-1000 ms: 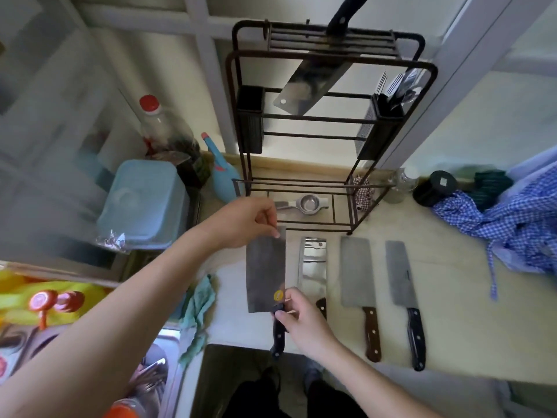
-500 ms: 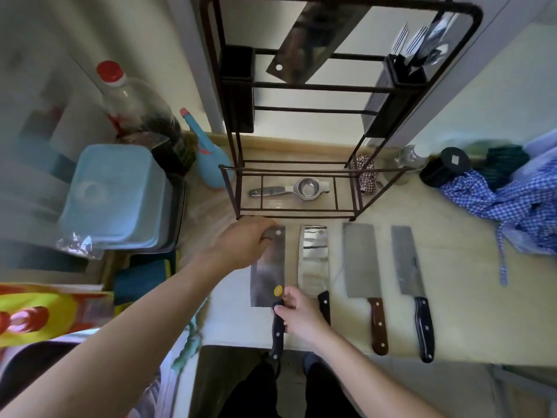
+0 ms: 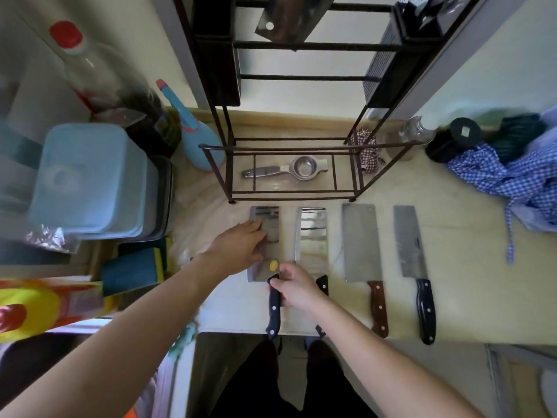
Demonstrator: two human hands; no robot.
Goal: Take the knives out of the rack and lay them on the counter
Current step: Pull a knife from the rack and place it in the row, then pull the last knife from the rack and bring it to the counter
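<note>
A cleaver with a yellow sticker (image 3: pixel 271 227) lies flat on the pale counter (image 3: pixel 470 267), leftmost in a row. My right hand (image 3: pixel 294 286) grips its black handle near the blade. My left hand (image 3: pixel 239 247) rests flat on the blade's left side, fingers spread. Right of it lie a shiny cleaver (image 3: pixel 312 236), a brown-handled cleaver (image 3: pixel 360 241) and a black-handled cleaver (image 3: pixel 410 242). The dark wire rack (image 3: pixel 289 146) stands behind them. One more cleaver (image 3: pixel 286 22) still hangs in its top.
A metal squeezer (image 3: pixel 289 170) lies on the rack's base. Blue tubs (image 3: pixel 87 182), a bottle (image 3: pixel 90 70) and a sprayer (image 3: pixel 196 134) crowd the left. A blue checked cloth (image 3: pixel 509 173) and a black jar (image 3: pixel 455 140) sit at the right. The counter's front edge runs just below the handles.
The stickered cleaver came down from a tilted hold above the counter and now lies flat. My left hand went from pinching the blade's tip to pressing on it.
</note>
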